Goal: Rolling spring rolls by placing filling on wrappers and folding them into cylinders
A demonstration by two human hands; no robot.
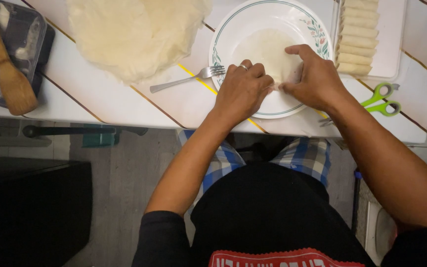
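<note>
A thin pale wrapper (pixel 265 49) lies on a white plate (pixel 253 24) with a green rim line and flower print. Both of my hands rest on the wrapper's near edge. My left hand (pixel 243 89), a ring on one finger, pinches and folds that edge with curled fingers. My right hand (pixel 312 76) presses the wrapper from the right, thumb and fingers closed on the fold. What lies inside the fold is hidden by my fingers.
A stack of pale round wrappers (pixel 134 34) lies at the back left. A fork (pixel 186 79) leans on the plate's left rim. Finished rolls (pixel 358 37) line a white tray (pixel 391 39). Green-handled scissors (pixel 384 99) lie right. A wooden spatula (pixel 8 74) rests on a dark container (pixel 25 34).
</note>
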